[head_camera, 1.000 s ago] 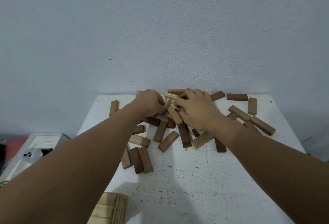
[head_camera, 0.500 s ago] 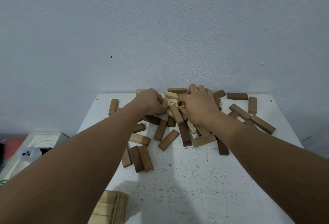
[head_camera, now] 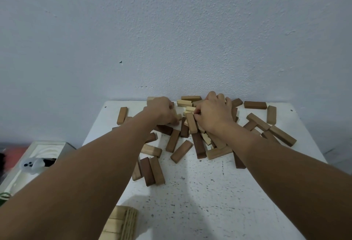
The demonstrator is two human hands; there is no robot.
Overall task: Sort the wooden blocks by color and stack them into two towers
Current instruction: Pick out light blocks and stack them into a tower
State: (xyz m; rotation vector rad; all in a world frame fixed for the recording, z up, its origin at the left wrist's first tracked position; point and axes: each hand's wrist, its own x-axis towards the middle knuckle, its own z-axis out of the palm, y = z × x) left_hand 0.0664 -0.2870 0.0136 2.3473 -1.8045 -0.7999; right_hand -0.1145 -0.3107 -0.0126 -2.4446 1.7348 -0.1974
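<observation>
As before, hands (head_camera: 213, 114) amid blocks (head_camera: 191, 124).

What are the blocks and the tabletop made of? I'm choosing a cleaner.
The blocks look like unvarnished wood: matte, in pale and dark brown tones. The tabletop looks like a white-painted board, matte with dark specks; its core cannot be told.
</observation>
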